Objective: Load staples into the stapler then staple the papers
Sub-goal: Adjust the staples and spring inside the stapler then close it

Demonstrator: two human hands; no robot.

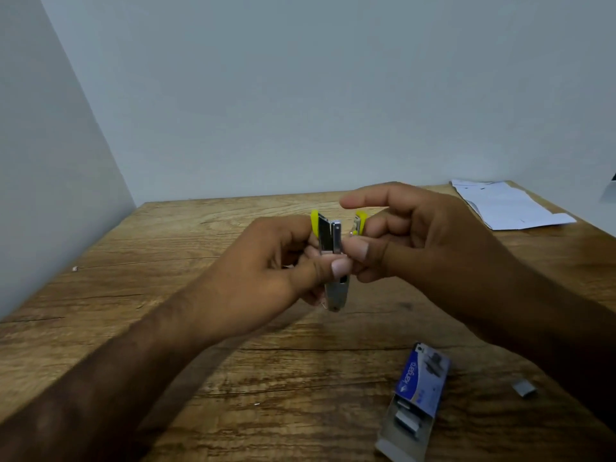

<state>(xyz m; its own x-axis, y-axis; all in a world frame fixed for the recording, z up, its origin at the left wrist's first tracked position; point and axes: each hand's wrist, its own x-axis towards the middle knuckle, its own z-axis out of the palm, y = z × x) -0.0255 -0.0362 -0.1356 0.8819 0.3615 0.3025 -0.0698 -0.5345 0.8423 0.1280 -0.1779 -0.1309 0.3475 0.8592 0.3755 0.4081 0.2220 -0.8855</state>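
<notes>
A small yellow and metal stapler [330, 240] is held upright above the middle of the table, its yellow top swung open away from the metal magazine. My left hand [276, 275] grips its metal body from the left, thumb across the front. My right hand [416, 235] touches it from the right, thumb pressed at the magazine and fingers by the yellow lid; whether it holds staples is hidden. A blue staple box [420, 385] lies open at the front right with staple strips [406, 421] showing. White papers [506, 203] lie at the far right corner.
A loose strip of staples [524, 387] lies right of the box. The wooden table [166, 261] meets pale walls at the back and the left. A tiny white scrap [75, 268] sits near the left edge.
</notes>
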